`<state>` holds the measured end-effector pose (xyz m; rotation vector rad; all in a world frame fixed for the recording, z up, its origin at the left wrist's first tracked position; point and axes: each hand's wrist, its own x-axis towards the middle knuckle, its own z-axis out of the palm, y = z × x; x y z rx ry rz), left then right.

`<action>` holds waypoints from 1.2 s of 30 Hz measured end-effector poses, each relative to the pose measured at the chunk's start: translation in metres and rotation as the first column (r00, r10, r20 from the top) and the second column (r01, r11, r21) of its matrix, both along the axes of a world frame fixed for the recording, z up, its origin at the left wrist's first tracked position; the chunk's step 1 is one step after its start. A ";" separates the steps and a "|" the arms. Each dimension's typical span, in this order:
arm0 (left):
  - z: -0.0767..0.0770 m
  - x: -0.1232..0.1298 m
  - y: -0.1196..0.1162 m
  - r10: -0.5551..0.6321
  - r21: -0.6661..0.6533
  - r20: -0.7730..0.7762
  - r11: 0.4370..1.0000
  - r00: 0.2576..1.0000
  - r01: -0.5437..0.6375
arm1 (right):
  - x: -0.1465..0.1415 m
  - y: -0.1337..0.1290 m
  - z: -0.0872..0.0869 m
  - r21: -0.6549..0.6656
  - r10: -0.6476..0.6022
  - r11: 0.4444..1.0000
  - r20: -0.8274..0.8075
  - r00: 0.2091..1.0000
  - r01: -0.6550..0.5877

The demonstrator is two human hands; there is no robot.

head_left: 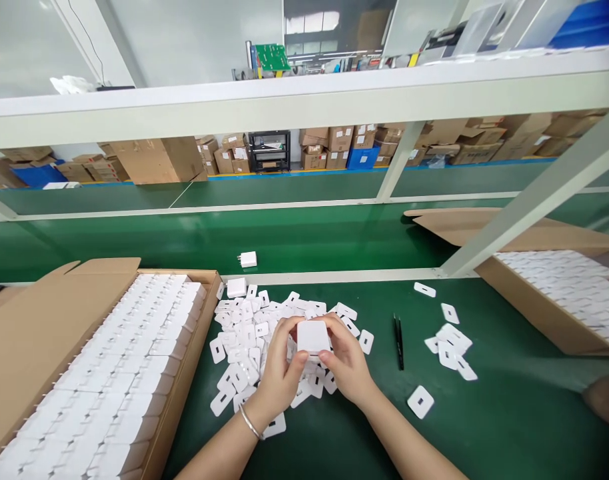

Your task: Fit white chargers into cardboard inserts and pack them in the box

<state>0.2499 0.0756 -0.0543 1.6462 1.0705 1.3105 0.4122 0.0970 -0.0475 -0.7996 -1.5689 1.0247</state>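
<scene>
Both my hands grip one white, rounded square block, which looks like a charger housing. My left hand wraps its left side, thumb at the front edge. From the right, my right hand holds it the same way. Whatever is under the block is hidden by my fingers. Below and around my hands spreads a heap of flat white plates with slots. A white charger block lies at the heap's back edge. Black tweezers rest right of my right hand.
An open carton packed with rows of white chargers stands on the left; another carton is at the right. Several loose plates lie near it. A charger with prongs sits beyond the white rail. A slanted post rises at right.
</scene>
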 end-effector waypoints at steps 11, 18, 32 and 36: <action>0.004 0.005 -0.001 -0.047 -0.092 0.176 0.994 0.983 0.064 | -0.001 0.001 -0.002 -0.007 -0.002 1.000 0.009 1.000 0.002; 0.011 -0.010 0.014 -0.171 -0.168 0.138 0.967 0.976 0.193 | 0.007 0.005 0.001 0.067 -0.115 0.992 0.167 0.979 0.105; 0.060 -0.026 0.041 0.307 -0.034 -0.216 0.946 0.927 -0.321 | 0.005 0.010 -0.017 0.315 -0.245 0.940 0.361 0.900 0.129; 0.083 -0.103 0.088 0.686 -0.041 -0.205 0.707 0.699 -0.706 | 0.011 0.019 -0.024 0.230 -0.334 0.935 0.304 0.892 0.272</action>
